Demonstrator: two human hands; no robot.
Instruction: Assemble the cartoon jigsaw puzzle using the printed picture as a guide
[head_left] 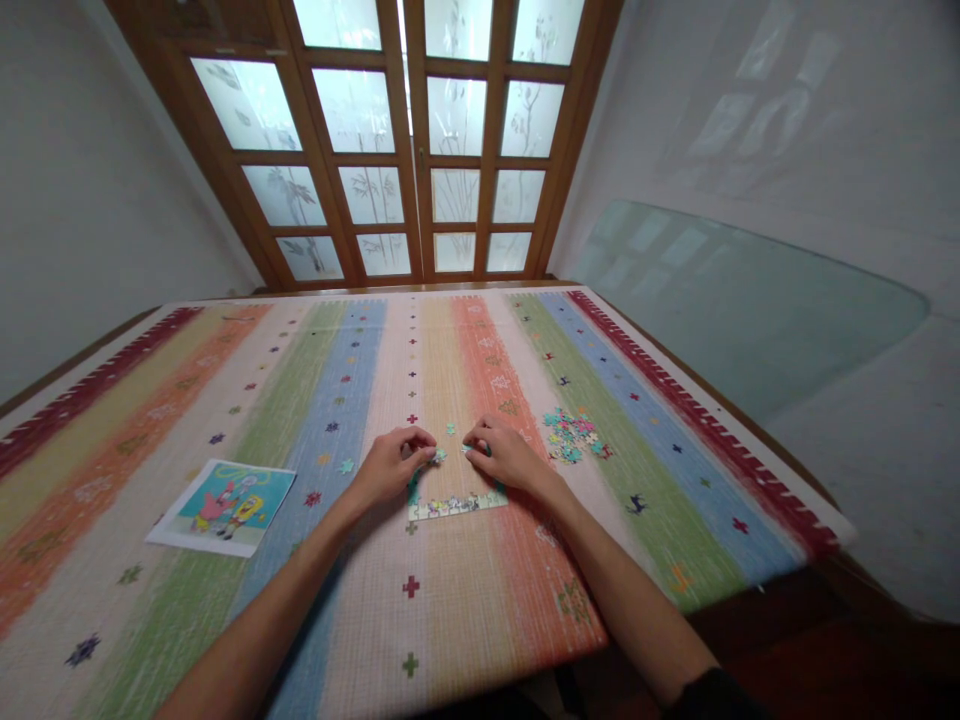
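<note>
My left hand (396, 462) pinches a small light-green jigsaw piece (440, 455) between thumb and fingertips. Opposite it, my right hand (504, 455) is closed at the fingertips on another small jigsaw piece (466, 449), mostly covered by the fingers. Below both hands lies a joined strip of puzzle pieces (457, 505), with a straight lower edge and corners turning up at each end; the hands partly hide its sides. One loose green piece (451, 429) rests on the cloth just beyond the gap between my hands.
A pile of loose jigsaw pieces (574, 436) lies to the right. At left is a printed cartoon picture (225, 508), and a single turquoise piece (346, 467) sits near my left wrist. A striped tablecloth (360, 620) covers the table. Glazed wooden doors (416, 160) stand behind it.
</note>
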